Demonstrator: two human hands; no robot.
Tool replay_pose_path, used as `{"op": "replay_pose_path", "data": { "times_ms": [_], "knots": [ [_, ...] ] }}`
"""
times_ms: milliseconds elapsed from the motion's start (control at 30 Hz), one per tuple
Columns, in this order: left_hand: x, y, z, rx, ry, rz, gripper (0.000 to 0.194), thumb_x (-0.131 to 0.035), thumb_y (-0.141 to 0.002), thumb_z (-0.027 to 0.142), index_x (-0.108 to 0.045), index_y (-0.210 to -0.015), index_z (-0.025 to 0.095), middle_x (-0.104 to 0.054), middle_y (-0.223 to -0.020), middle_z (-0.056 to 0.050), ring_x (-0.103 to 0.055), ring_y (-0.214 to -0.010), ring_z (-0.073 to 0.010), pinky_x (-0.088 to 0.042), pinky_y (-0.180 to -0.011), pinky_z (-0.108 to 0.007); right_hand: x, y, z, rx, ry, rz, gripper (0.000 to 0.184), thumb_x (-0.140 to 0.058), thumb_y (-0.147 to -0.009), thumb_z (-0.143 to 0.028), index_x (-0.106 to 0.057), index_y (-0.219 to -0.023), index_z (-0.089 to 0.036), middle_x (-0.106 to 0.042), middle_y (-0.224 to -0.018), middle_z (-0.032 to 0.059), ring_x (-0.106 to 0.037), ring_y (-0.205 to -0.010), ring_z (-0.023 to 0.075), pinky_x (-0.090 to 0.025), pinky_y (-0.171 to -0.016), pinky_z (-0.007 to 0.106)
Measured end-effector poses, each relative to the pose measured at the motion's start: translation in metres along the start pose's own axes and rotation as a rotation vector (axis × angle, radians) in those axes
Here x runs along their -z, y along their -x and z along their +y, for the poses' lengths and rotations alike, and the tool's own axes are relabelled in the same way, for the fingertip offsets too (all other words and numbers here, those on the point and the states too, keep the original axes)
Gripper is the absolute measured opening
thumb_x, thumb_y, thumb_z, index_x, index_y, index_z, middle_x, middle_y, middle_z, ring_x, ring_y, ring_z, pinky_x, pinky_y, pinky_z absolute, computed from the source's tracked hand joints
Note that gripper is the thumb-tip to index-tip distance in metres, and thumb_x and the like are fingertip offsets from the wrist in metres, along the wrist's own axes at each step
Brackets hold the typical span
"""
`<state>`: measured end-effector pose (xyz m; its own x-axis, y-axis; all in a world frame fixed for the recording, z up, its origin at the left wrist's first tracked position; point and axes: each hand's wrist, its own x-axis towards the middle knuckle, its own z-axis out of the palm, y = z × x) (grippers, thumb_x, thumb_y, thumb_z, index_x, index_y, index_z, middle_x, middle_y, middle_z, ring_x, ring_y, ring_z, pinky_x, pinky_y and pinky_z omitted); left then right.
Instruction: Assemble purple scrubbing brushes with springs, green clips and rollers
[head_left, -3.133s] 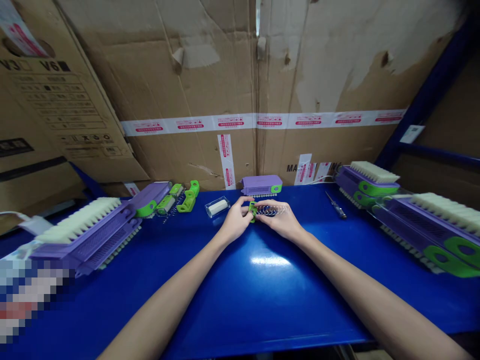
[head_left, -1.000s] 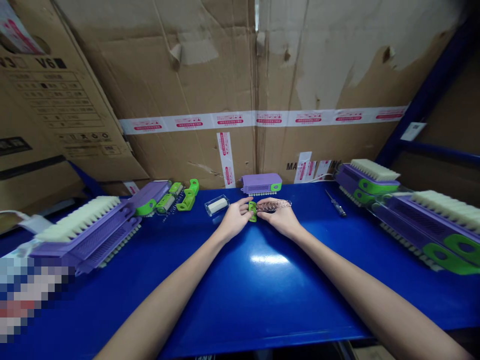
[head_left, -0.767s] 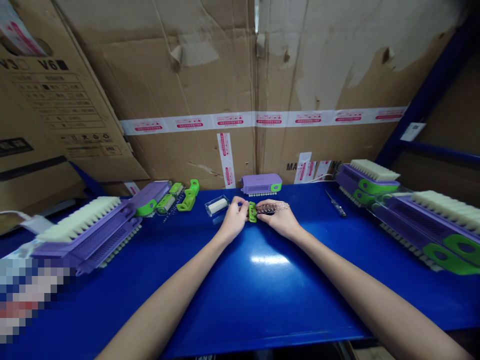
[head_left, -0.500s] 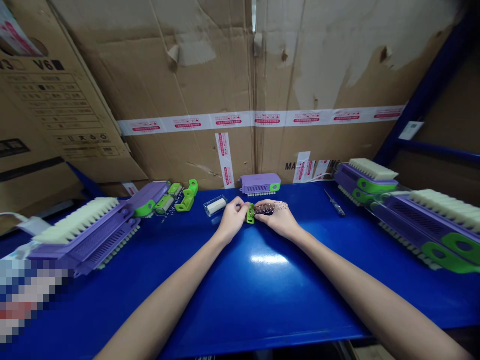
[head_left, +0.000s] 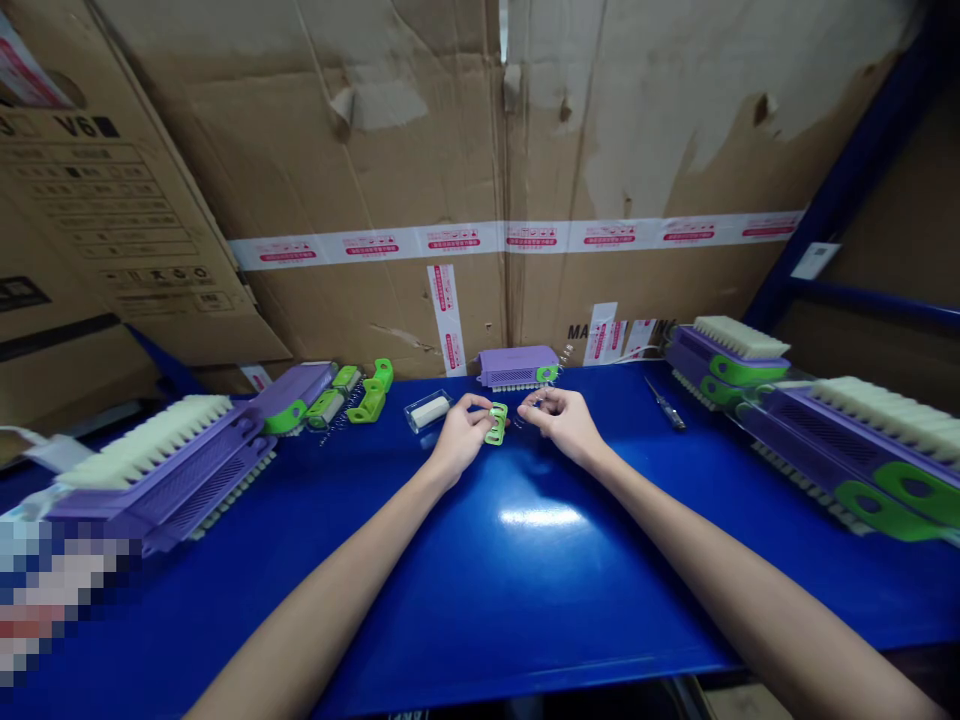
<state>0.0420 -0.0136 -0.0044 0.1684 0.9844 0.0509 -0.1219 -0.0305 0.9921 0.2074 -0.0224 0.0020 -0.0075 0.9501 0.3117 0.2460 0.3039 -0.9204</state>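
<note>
My left hand (head_left: 459, 440) pinches a small green plastic piece (head_left: 496, 432) with openings in it, just above the middle of the blue tabletop. Close by on the right, my right hand (head_left: 571, 425) has thumb and fingertips closed on a thin metal coil spring (head_left: 568, 354). The spring slants up and away past the fingers, and its lower end points toward the green piece; a gap shows between the two. Behind my hands lies a purple brush (head_left: 517, 366) with a green end, bristles down.
A clear case (head_left: 428, 411) with a pale block lies left of my hands. Beyond it are green parts (head_left: 370, 400) and more springs. Stacked purple brushes stand left (head_left: 161, 500) and right (head_left: 795, 440). A screwdriver (head_left: 666, 405) lies at right. Cardboard (head_left: 360, 180) walls the back.
The spring has swung from lying level over my right hand to slanting upward, away from the green piece. My right hand has shifted slightly, and the green piece has turned in my left fingers.
</note>
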Motion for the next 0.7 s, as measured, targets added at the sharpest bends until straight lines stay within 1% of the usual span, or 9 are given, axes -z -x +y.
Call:
{"op": "replay_pose_path", "data": {
  "times_ms": [67, 100, 200, 333, 400, 467, 533, 600, 700],
  "knots": [
    [-0.0008, 0.0001, 0.0006, 0.007, 0.010, 0.000, 0.030, -0.066, -0.068, 0.014, -0.043, -0.086, 0.018, -0.066, -0.066, -0.003, -0.065, -0.064, -0.0154, -0.045, -0.059, -0.024, 0.0013, 0.0003, -0.0001, 0.003, 0.008, 0.010, 0.025, -0.065, -0.069, -0.040, -0.058, -0.068, -0.016, -0.041, -0.040, -0.0082, -0.032, -0.037, 0.0064, -0.023, -0.040, 0.022],
    [-0.0010, 0.0003, 0.0008, 0.010, 0.010, 0.001, 0.029, -0.065, -0.068, 0.012, -0.043, -0.087, 0.018, -0.067, -0.066, -0.003, -0.066, -0.065, -0.0159, -0.046, -0.059, -0.024, 0.0014, 0.0004, 0.0002, 0.003, 0.001, 0.011, 0.025, -0.064, -0.069, -0.040, -0.056, -0.067, -0.016, -0.038, -0.040, -0.0086, -0.030, -0.036, 0.0061, -0.020, -0.040, 0.022],
    [-0.0012, 0.0008, 0.0014, 0.018, 0.018, 0.004, 0.029, -0.064, -0.069, 0.011, -0.043, -0.087, 0.018, -0.067, -0.066, -0.003, -0.066, -0.066, -0.0166, -0.047, -0.060, -0.025, 0.0003, 0.0004, 0.0024, 0.005, -0.039, 0.011, 0.027, -0.064, -0.069, -0.041, -0.052, -0.065, -0.017, -0.038, -0.043, -0.0079, -0.031, -0.037, 0.0062, -0.020, -0.039, 0.022],
    [-0.0019, 0.0026, 0.0028, 0.000, 0.042, -0.004, 0.033, -0.067, -0.068, 0.015, -0.044, -0.093, 0.018, -0.066, -0.070, -0.001, -0.067, -0.065, -0.0161, -0.049, -0.061, -0.026, -0.0011, 0.0012, 0.0043, 0.029, -0.050, 0.040, 0.030, -0.063, -0.071, -0.044, -0.052, -0.065, -0.017, -0.037, -0.045, -0.0078, -0.029, -0.039, 0.0058, -0.020, -0.039, 0.021],
    [-0.0027, 0.0038, 0.0036, -0.017, 0.022, -0.005, 0.032, -0.066, -0.070, 0.017, -0.047, -0.096, 0.019, -0.066, -0.071, 0.000, -0.066, -0.062, -0.0155, -0.049, -0.060, -0.026, -0.0011, 0.0023, 0.0027, 0.025, -0.039, 0.029, 0.031, -0.062, -0.072, -0.046, -0.054, -0.067, -0.017, -0.039, -0.044, -0.0073, -0.031, -0.039, 0.0063, -0.022, -0.039, 0.021],
    [-0.0035, 0.0048, 0.0042, -0.034, -0.029, -0.014, 0.023, -0.063, -0.073, 0.019, -0.053, -0.094, 0.017, -0.066, -0.072, -0.001, -0.065, -0.061, -0.0150, -0.049, -0.059, -0.026, -0.0013, 0.0035, -0.0003, 0.007, -0.038, -0.014, 0.032, -0.062, -0.072, -0.048, -0.057, -0.070, -0.016, -0.045, -0.044, -0.0057, -0.034, -0.038, 0.0071, -0.025, -0.039, 0.022],
    [-0.0042, 0.0052, 0.0045, -0.066, -0.092, -0.022, 0.014, -0.061, -0.075, 0.020, -0.061, -0.089, 0.014, -0.068, -0.076, -0.004, -0.065, -0.064, -0.0147, -0.049, -0.060, -0.025, -0.0018, 0.0045, -0.0033, -0.013, -0.061, -0.064, 0.034, -0.064, -0.071, -0.050, -0.060, -0.070, -0.016, -0.052, -0.047, -0.0034, -0.037, -0.039, 0.0076, -0.029, -0.040, 0.022],
    [-0.0046, 0.0053, 0.0051, -0.087, -0.133, -0.024, 0.016, -0.062, -0.076, 0.021, -0.067, -0.088, 0.013, -0.070, -0.080, -0.007, -0.064, -0.069, -0.0150, -0.048, -0.061, -0.024, -0.0026, 0.0049, -0.0051, -0.031, -0.100, -0.083, 0.034, -0.065, -0.070, -0.050, -0.061, -0.071, -0.016, -0.057, -0.053, -0.0012, -0.040, -0.041, 0.0072, -0.031, -0.040, 0.021],
    [-0.0050, 0.0058, 0.0067, -0.061, -0.127, -0.035, 0.024, -0.065, -0.075, 0.025, -0.069, -0.094, 0.012, -0.071, -0.083, -0.008, -0.064, -0.073, -0.0164, -0.049, -0.062, -0.025, -0.0029, 0.0042, -0.0048, -0.048, -0.151, -0.079, 0.033, -0.067, -0.068, -0.046, -0.064, -0.078, -0.014, -0.062, -0.061, 0.0011, -0.040, -0.041, 0.0059, -0.030, -0.037, 0.019]
  ]
}}
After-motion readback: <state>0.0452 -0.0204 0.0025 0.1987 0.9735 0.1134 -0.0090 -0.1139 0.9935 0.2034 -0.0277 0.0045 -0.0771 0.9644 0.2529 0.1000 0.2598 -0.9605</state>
